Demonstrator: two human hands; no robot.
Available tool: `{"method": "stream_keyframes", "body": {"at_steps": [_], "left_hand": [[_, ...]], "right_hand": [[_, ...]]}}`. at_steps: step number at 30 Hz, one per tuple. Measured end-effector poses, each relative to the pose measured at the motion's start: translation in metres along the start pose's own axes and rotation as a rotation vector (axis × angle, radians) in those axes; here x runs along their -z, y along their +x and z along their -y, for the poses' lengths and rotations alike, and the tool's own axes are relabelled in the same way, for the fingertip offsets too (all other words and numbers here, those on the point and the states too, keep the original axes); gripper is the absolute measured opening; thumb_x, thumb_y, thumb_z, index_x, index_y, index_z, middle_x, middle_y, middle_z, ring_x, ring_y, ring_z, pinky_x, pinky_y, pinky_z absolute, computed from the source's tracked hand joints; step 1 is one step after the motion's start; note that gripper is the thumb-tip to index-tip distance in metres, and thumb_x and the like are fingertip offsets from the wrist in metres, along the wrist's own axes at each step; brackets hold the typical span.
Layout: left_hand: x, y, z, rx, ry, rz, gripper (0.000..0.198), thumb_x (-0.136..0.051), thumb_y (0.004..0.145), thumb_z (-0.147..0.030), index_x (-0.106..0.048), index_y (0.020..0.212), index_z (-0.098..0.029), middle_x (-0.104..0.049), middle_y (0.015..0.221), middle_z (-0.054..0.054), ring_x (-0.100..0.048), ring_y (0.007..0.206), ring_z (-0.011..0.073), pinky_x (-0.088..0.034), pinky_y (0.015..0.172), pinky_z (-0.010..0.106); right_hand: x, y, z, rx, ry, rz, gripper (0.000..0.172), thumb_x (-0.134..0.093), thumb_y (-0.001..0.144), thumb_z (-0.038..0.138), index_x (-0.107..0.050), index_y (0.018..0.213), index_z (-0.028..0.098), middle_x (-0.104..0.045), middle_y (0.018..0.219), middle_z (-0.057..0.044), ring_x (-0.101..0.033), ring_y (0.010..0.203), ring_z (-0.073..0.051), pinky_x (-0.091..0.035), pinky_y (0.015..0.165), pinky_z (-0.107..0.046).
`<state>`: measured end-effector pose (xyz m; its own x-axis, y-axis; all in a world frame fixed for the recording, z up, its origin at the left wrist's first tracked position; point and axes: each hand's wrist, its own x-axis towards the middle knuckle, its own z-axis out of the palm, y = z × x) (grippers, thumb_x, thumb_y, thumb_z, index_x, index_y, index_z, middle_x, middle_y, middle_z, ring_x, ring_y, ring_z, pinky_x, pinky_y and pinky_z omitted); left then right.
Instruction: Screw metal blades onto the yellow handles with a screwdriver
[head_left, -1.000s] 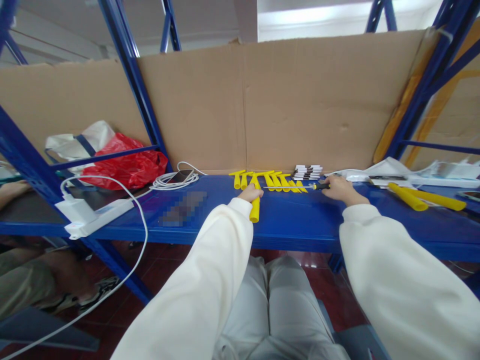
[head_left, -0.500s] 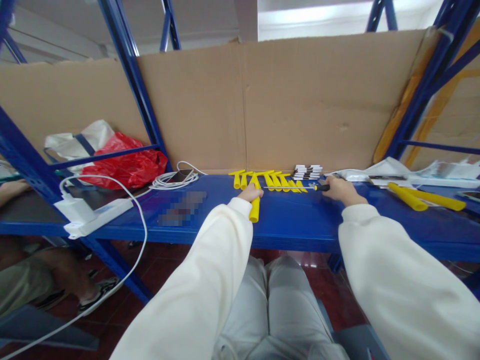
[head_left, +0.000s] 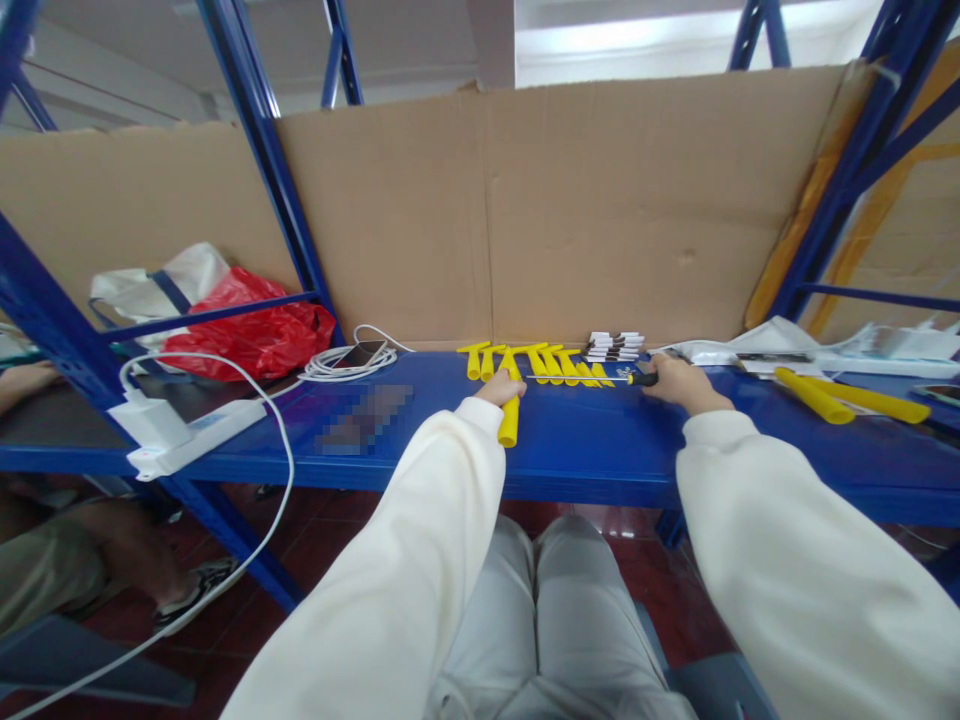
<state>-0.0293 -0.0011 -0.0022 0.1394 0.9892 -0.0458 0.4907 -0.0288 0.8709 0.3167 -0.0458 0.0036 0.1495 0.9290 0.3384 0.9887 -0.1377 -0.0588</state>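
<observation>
My left hand [head_left: 501, 388] is closed around a yellow tube-like handle [head_left: 508, 425], whose round end points toward me. In my right hand [head_left: 679, 382] is a screwdriver [head_left: 643, 379] with a black and yellow grip. Its thin shaft runs level to the left, and the tip lies close to my left hand; whether it touches the yellow handle I cannot tell. Behind my hands, several yellow T-shaped pieces [head_left: 551, 362] lie in a row on the blue bench [head_left: 585, 435]. Stacked small white pieces with dark bands [head_left: 613, 346] sit at the back.
Two long yellow tubes [head_left: 817, 397] lie at the right, near white papers and plastic [head_left: 780, 340]. To the left are a coiled white cable [head_left: 349, 362], a power strip [head_left: 199, 437] and a red bag [head_left: 251, 320]. Cardboard [head_left: 600, 210] walls the back. Another person's arm [head_left: 28, 380] shows at far left.
Both hands keep the same hold and place on the yellow handle and the screwdriver. The whole view has shifted very slightly.
</observation>
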Motion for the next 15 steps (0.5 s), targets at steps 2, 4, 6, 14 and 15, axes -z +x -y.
{"method": "stream_keyframes", "body": {"at_steps": [2, 4, 6, 14, 15], "left_hand": [[0.0000, 0.0004, 0.0007, 0.003, -0.005, -0.005, 0.031, -0.074, 0.069, -0.005, -0.069, 0.094, -0.022, -0.063, 0.068, -0.003, -0.068, 0.069, 0.0223, -0.054, 0.069, 0.030], [-0.0001, 0.0004, 0.0009, 0.006, -0.005, -0.009, 0.033, -0.075, 0.069, -0.005, -0.070, 0.097, -0.022, -0.064, 0.068, -0.003, -0.069, 0.070, 0.0230, -0.055, 0.070, 0.031], [-0.0001, -0.0001, 0.0005, 0.008, 0.007, -0.008, 0.032, -0.074, 0.070, -0.005, -0.071, 0.098, -0.022, -0.064, 0.067, -0.003, -0.070, 0.071, 0.0231, -0.056, 0.070, 0.031], [-0.0005, -0.0053, -0.0046, -0.008, 0.043, -0.024, 0.025, -0.072, 0.073, -0.004, -0.071, 0.092, -0.021, -0.061, 0.064, -0.004, -0.068, 0.070, 0.0212, -0.056, 0.068, 0.028], [-0.0004, -0.0062, -0.0053, -0.009, 0.044, -0.022, 0.026, -0.073, 0.072, -0.004, -0.071, 0.092, -0.021, -0.063, 0.065, -0.003, -0.069, 0.071, 0.0216, -0.057, 0.069, 0.028]], "right_hand": [[-0.0009, 0.0015, -0.0004, 0.006, 0.002, 0.009, 0.035, -0.079, 0.081, 0.026, -0.080, 0.116, 0.023, -0.085, 0.105, -0.014, -0.081, 0.100, -0.035, -0.062, 0.089, -0.042], [-0.0012, 0.0026, 0.0003, 0.016, 0.003, 0.014, 0.035, -0.077, 0.082, 0.026, -0.081, 0.116, 0.024, -0.086, 0.109, -0.013, -0.081, 0.106, -0.036, -0.062, 0.094, -0.044], [-0.0006, 0.0030, 0.0013, 0.038, 0.010, 0.018, 0.034, -0.073, 0.084, 0.026, -0.084, 0.116, 0.024, -0.087, 0.115, -0.014, -0.081, 0.114, -0.038, -0.062, 0.101, -0.048], [0.0000, 0.0003, 0.0004, 0.026, 0.048, -0.048, 0.029, -0.074, 0.081, 0.024, -0.086, 0.108, 0.025, -0.087, 0.115, -0.014, -0.080, 0.117, -0.039, -0.061, 0.103, -0.050], [-0.0002, -0.0002, 0.0001, 0.018, 0.056, -0.070, 0.029, -0.074, 0.080, 0.024, -0.085, 0.107, 0.025, -0.087, 0.114, -0.014, -0.080, 0.116, -0.039, -0.061, 0.103, -0.051]]}}
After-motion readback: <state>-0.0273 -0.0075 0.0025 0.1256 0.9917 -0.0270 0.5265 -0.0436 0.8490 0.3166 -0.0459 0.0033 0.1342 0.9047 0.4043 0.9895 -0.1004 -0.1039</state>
